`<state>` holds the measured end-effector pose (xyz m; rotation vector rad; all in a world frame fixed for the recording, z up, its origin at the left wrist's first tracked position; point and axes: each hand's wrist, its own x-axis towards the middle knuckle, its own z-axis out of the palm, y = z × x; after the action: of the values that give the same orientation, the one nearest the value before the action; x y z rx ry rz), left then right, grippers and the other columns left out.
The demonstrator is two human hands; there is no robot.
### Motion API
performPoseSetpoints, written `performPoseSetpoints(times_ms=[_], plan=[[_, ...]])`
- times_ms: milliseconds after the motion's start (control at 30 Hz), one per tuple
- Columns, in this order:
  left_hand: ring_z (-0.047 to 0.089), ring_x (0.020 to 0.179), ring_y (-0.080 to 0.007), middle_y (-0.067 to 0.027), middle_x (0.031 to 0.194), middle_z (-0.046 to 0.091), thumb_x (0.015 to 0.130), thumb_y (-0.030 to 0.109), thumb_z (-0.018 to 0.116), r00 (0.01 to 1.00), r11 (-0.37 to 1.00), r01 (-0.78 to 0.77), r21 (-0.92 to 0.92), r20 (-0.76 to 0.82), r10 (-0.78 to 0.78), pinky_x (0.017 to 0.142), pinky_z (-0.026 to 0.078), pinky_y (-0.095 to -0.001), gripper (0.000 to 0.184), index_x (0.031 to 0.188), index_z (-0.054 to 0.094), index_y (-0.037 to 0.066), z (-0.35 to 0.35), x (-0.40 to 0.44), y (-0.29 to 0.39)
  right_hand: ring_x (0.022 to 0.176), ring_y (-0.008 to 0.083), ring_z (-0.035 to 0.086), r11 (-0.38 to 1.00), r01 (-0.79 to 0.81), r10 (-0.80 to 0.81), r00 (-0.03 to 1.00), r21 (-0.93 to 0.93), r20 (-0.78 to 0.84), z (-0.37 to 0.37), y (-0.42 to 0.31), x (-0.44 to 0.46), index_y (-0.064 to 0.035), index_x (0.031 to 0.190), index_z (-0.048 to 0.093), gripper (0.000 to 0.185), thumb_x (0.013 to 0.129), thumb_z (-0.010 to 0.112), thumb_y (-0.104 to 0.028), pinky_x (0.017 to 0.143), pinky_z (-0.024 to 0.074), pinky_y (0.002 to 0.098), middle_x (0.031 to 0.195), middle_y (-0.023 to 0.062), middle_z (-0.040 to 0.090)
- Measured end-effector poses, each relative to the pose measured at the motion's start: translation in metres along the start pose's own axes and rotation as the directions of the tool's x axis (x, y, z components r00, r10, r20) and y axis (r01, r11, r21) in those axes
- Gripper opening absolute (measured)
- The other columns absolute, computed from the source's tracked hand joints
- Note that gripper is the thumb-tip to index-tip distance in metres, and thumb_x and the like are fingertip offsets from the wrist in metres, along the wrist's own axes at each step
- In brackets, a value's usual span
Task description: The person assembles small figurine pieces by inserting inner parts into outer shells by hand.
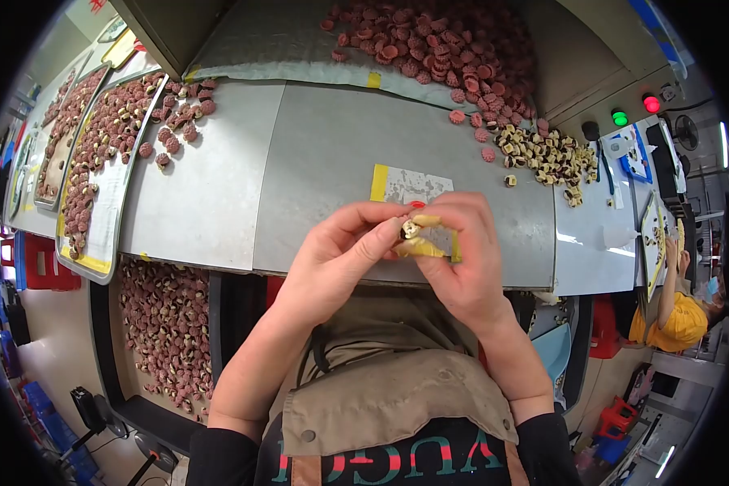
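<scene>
Above the near edge of the metal table, my two hands meet at the fingertips around a small cream-and-dark piece (410,230). My left hand (332,257) pinches it from the left with thumb and forefinger. From the other side my right hand (471,257) grips it, with yellow covers on its thumb and forefinger. Fingers hide much of the piece, so whether a pink part is joined to it cannot be seen. Beneath the hands lies a worn white plate (413,182) with yellow tape and a red mark.
Pink ridged caps (454,49) are heaped at the back, beside a pile of cream-and-dark pieces (547,158). Trays of joined pieces (109,134) stand left. A bin (166,332) of similar pieces sits below. A co-worker in a yellow shirt (679,322) works at right.
</scene>
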<state>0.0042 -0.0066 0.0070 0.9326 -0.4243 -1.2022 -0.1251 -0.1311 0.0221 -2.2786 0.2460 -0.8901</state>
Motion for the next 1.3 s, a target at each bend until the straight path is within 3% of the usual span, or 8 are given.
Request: performPoseSetpoints(times_ms=[233,433,733,800,1000,1100,1200,1300], plan=[[0.06,0.099,-0.0123,-0.008,0.107,0.062,0.094,0.014,0.065,0.998,1.0,0.013,-0.005,0.061,-0.013,0.088,0.049,-0.0277,0.065,0.147,0.029,0.003,0.002,-0.002,0.004,0.098,0.0263,0.056,0.955,-0.168,0.115,0.969,0.244,0.219,-0.011,0.004,0.003,-0.0059,0.106,0.062,0.029,0.082,0.074,-0.017,0.085,0.0463,0.0362,0.098,0.0073,0.059],[0.059,0.104,-0.0144,-0.0088,0.113,0.061,0.093,0.014,0.066,0.987,1.0,-0.001,-0.009,0.163,0.003,0.089,0.049,-0.0294,0.067,0.147,0.03,0.003,-0.012,0.005,-0.003,0.093,0.0238,0.057,0.957,-0.061,0.044,0.997,0.283,0.068,0.008,0.008,-0.004,-0.0069,0.104,0.064,0.026,0.082,0.074,-0.017,0.082,0.0475,0.0341,0.097,0.0067,0.06],[0.058,0.106,-0.0149,-0.0077,0.114,0.059,0.094,0.028,0.064,0.952,0.99,0.144,-0.003,0.272,-0.138,0.094,0.046,-0.0311,0.063,0.143,0.036,0.0,-0.007,0.007,0.013,0.093,0.0268,0.058,0.992,0.122,-0.126,0.97,0.032,0.21,-0.008,0.005,0.008,-0.0088,0.108,0.064,0.041,0.074,0.079,-0.026,0.082,0.0464,0.0392,0.1,0.0063,0.061],[0.058,0.108,-0.0152,-0.0082,0.117,0.059,0.095,0.028,0.063,0.957,0.974,0.21,-0.081,0.22,-0.188,0.095,0.046,-0.0312,0.058,0.141,0.039,0.0,-0.008,0.008,0.014,0.094,0.0277,0.058,0.997,0.031,-0.044,0.984,0.076,0.175,-0.008,0.001,0.009,-0.009,0.109,0.063,0.039,0.075,0.078,-0.021,0.084,0.0464,0.0397,0.103,0.0068,0.062],[0.059,0.103,-0.0127,-0.0068,0.117,0.059,0.099,0.024,0.057,0.987,0.987,0.112,-0.115,0.126,-0.098,0.092,0.047,-0.0292,0.046,0.136,0.044,0.001,-0.001,0.007,0.006,0.099,0.0296,0.059,0.962,-0.13,0.09,0.982,0.241,0.169,-0.003,0.008,-0.002,-0.0079,0.112,0.061,0.035,0.078,0.069,-0.005,0.087,0.047,0.0379,0.107,0.0079,0.063],[0.059,0.101,-0.0117,-0.0071,0.113,0.062,0.1,0.019,0.056,0.996,0.996,0.069,-0.064,0.058,-0.066,0.089,0.048,-0.0269,0.041,0.135,0.045,0.001,-0.003,0.007,-0.001,0.1,0.0299,0.059,0.953,-0.137,0.096,0.982,0.269,0.161,0.001,0.01,-0.004,-0.007,0.113,0.06,0.036,0.079,0.067,-0.002,0.088,0.0473,0.0375,0.107,0.0086,0.063],[0.059,0.093,-0.0086,-0.0051,0.102,0.065,0.099,0.018,0.058,0.998,0.982,0.048,0.185,-0.053,-0.039,0.08,0.047,-0.0233,0.039,0.133,0.048,0.003,-0.003,-0.005,0.006,0.1,0.0306,0.058,0.967,-0.083,0.04,0.983,0.242,0.181,0.007,0.013,-0.005,-0.007,0.114,0.06,0.036,0.078,0.067,-0.001,0.087,0.0475,0.0383,0.107,0.0093,0.063],[0.061,0.092,-0.0123,-0.0058,0.103,0.065,0.096,0.01,0.06,0.941,0.785,-0.13,0.605,-0.174,0.29,0.083,0.049,-0.0248,0.03,0.124,0.055,0.001,-0.038,-0.024,0.034,0.1,0.0325,0.058,0.988,-0.098,0.08,0.985,0.119,0.151,-0.015,0.016,-0.008,-0.0058,0.112,0.061,0.032,0.081,0.064,-0.001,0.087,0.0473,0.0402,0.106,0.0118,0.062]])
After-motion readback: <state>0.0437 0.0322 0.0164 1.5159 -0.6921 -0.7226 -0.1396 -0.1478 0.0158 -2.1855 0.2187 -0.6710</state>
